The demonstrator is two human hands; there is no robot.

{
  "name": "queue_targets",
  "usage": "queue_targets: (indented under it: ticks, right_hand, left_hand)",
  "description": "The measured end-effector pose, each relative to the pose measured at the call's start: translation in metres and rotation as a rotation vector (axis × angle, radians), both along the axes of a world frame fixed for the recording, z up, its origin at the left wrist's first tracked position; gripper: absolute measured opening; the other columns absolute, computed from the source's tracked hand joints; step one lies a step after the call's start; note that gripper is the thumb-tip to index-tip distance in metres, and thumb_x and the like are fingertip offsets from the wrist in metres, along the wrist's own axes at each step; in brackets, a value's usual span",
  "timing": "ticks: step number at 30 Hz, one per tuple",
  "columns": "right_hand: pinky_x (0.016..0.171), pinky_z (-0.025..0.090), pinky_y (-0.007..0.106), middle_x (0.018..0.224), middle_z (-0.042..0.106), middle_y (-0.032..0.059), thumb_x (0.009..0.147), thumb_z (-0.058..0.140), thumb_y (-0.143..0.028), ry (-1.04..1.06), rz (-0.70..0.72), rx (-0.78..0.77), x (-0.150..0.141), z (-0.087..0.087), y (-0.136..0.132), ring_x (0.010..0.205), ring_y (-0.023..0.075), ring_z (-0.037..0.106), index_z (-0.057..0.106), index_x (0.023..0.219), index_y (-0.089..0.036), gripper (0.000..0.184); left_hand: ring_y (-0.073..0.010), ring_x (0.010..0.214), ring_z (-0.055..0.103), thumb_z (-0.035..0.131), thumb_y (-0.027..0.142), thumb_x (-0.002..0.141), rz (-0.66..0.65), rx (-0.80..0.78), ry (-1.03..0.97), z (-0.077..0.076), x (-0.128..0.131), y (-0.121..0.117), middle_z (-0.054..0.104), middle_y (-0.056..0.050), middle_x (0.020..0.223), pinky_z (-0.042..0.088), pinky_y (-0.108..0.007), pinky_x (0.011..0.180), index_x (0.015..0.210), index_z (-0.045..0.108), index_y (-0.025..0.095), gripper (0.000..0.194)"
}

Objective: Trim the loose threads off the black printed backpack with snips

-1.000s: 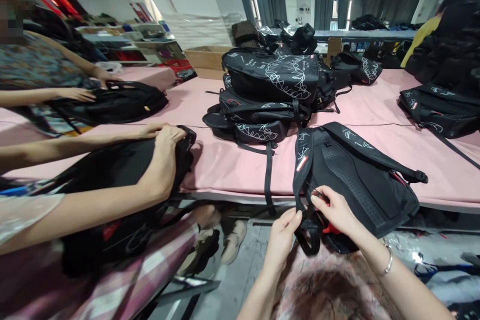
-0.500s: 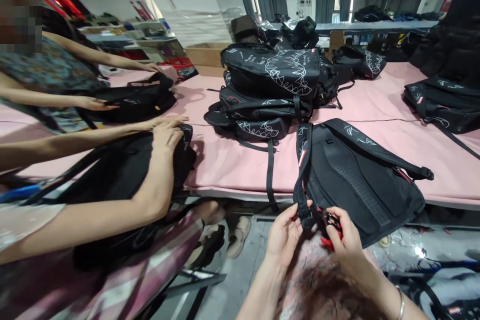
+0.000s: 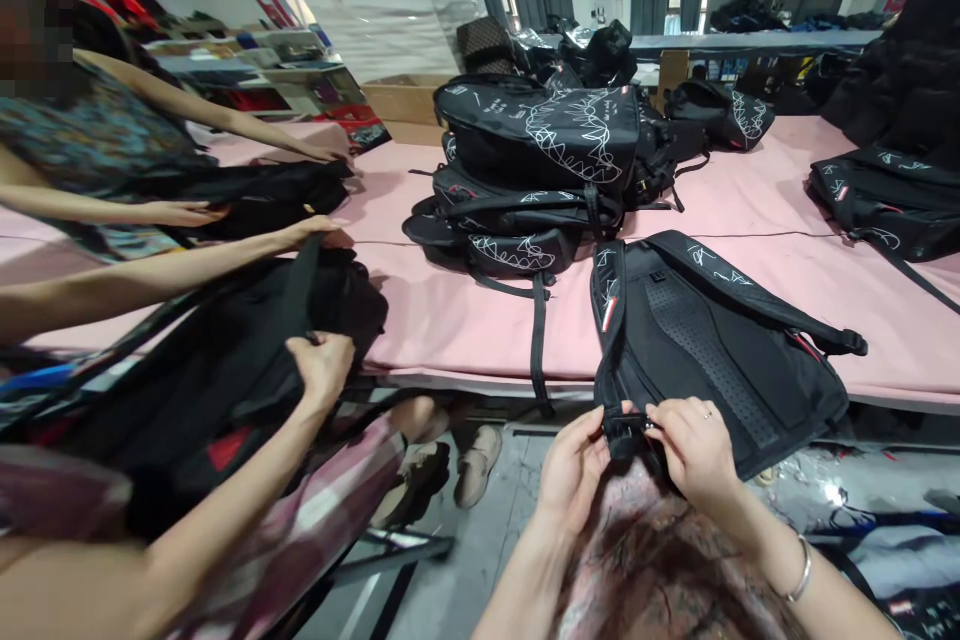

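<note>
A black backpack (image 3: pixel 712 350) lies back panel up at the pink table's front edge, with white line drawings on its shoulder straps. My left hand (image 3: pixel 574 470) is closed on the lower end of its left shoulder strap (image 3: pixel 609 360), gripping it by the black strap buckle (image 3: pixel 619 432). Just to the right, my right hand (image 3: pixel 694 445) pinches a small shiny black piece (image 3: pixel 639 422) that meets the buckle. Whether that piece is a tool or part of the strap I cannot tell. My lap in patterned cloth shows below both hands.
Stacked black backpacks (image 3: pixel 536 135) stand mid-table on pink cloth (image 3: pixel 450 325), one webbing strap hanging over the edge. Another backpack (image 3: pixel 892 200) lies at right. On the left, a co-worker's hands (image 3: pixel 322 370) handle a black bag (image 3: pixel 225 370); another person behind handles one too.
My right hand has moved up and left to the buckle; the red piece seen under its fingers no longer shows. The near co-worker's hands have parted, pulling up a dark strap or flap.
</note>
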State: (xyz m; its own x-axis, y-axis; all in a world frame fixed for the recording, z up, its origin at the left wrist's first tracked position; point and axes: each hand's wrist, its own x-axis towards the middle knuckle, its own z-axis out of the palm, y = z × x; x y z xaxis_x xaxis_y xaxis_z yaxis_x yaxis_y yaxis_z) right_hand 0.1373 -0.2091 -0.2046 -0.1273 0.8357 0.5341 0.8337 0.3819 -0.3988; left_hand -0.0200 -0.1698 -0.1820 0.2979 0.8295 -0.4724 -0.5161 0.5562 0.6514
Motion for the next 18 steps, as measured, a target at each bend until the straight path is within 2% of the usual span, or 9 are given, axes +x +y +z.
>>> queue_targets:
  ticks: [3,6,11,18]
  right_hand:
    - [0.066,0.033,0.031,0.083,0.063,0.0057,0.090,0.040,-0.018,0.056,-0.008,-0.014,0.001,0.002,-0.001,0.073,0.0170,0.052,0.060,0.089,-0.017,0.020]
    - [0.068,0.034,0.031,0.086,0.063,0.0061,0.090,0.041,-0.020,0.082,0.015,-0.016,0.003,-0.001,-0.001,0.076,0.0174,0.052,0.059,0.094,-0.017,0.019]
    - [0.070,0.035,0.032,0.088,0.062,0.0071,0.090,0.041,-0.021,0.020,0.068,-0.021,0.004,0.000,0.001,0.080,0.0190,0.052,0.058,0.097,-0.016,0.019]
    - [0.065,0.033,0.032,0.085,0.063,0.0061,0.088,0.043,-0.016,-0.066,0.059,0.002,0.000,0.008,0.001,0.073,0.0178,0.052,0.060,0.098,-0.017,0.020]
  left_hand:
    - [-0.0195,0.087,0.065,0.063,0.019,0.071,-0.012,0.003,0.008,0.000,0.000,0.000,0.071,-0.010,0.090,0.053,-0.024,0.074,0.084,0.070,0.009,0.018]
    - [-0.0194,0.088,0.065,0.064,0.019,0.070,-0.020,-0.001,-0.002,0.000,0.000,0.001,0.071,-0.010,0.092,0.054,-0.023,0.074,0.084,0.070,0.010,0.018]
    - [-0.0199,0.090,0.065,0.062,0.019,0.072,-0.046,0.005,-0.020,0.000,0.002,0.001,0.072,-0.010,0.089,0.053,-0.026,0.079,0.085,0.070,0.009,0.018]
    - [-0.0215,0.091,0.064,0.061,0.020,0.072,-0.060,-0.006,-0.011,-0.002,0.003,0.000,0.071,-0.012,0.089,0.053,-0.028,0.081,0.084,0.069,0.008,0.019]
